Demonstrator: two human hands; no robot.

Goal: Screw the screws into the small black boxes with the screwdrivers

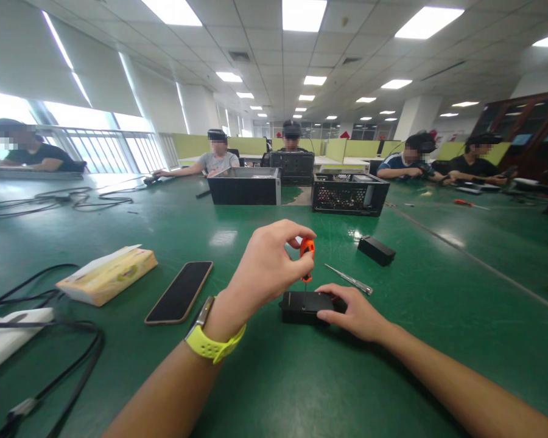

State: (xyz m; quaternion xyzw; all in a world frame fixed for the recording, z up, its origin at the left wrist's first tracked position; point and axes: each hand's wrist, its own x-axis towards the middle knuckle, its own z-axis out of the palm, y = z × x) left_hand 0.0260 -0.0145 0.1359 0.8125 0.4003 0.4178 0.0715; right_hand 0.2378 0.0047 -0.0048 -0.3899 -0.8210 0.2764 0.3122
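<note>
One person's left hand (pixel 269 255) is pinching an upright orange screwdriver (pixel 307 245); beneath that grip, a black box (pixel 298 311) is lying crosswise, the nearer right hand (pixel 357 313) holding its right end.

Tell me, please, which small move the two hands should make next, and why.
I'd probably give the small orange-handled screwdriver a slight turn with the left hand while the right hand steadies the oblong black box, since the screwdriver stands roughly upright, its tip appears to meet the box's top, and the right hand grips the box's end.
</note>
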